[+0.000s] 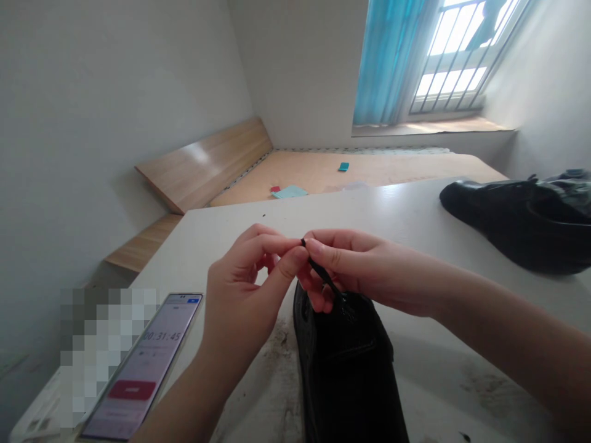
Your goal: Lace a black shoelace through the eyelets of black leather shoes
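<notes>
A black shoe (348,369) lies on the white table right below my hands, running toward the bottom edge of the view. From its upper part a black shoelace (325,275) rises to my fingertips. My left hand (253,277) is closed in a pinch at the lace's top end. Thumb and fingers of my right hand (355,258) pinch the same lace just beside the left fingertips. The two hands touch or nearly touch there. My hands cover part of the shoe's far end.
A second black shoe (517,221) stands at the table's right side. A phone (152,363) showing a running timer lies at the left edge. Dirt smudges mark the white table (240,394). Beyond it are a bed (314,166) with small items, a blue curtain (388,61) and a barred window.
</notes>
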`<act>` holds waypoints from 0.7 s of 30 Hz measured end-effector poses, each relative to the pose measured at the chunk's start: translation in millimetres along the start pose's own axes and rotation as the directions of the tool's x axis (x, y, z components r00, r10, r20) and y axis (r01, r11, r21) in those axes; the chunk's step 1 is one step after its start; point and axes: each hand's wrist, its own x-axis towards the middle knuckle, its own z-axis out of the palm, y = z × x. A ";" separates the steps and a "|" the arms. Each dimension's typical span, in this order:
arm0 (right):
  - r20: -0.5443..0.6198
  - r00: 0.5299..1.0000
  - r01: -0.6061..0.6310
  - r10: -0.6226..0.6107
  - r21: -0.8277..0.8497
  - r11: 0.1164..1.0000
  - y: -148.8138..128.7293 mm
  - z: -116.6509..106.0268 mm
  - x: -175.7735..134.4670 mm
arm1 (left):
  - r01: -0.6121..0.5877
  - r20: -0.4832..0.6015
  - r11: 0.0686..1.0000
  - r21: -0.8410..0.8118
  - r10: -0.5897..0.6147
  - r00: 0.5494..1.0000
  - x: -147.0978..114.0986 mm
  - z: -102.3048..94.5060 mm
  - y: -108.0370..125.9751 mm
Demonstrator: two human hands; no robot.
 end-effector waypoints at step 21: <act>0.057 0.995 0.091 -0.086 -0.092 0.992 -20.2 6.6 -18.0 | 0.312 0.361 0.930 -0.193 -0.229 0.904 -1.5 10.3 -13.0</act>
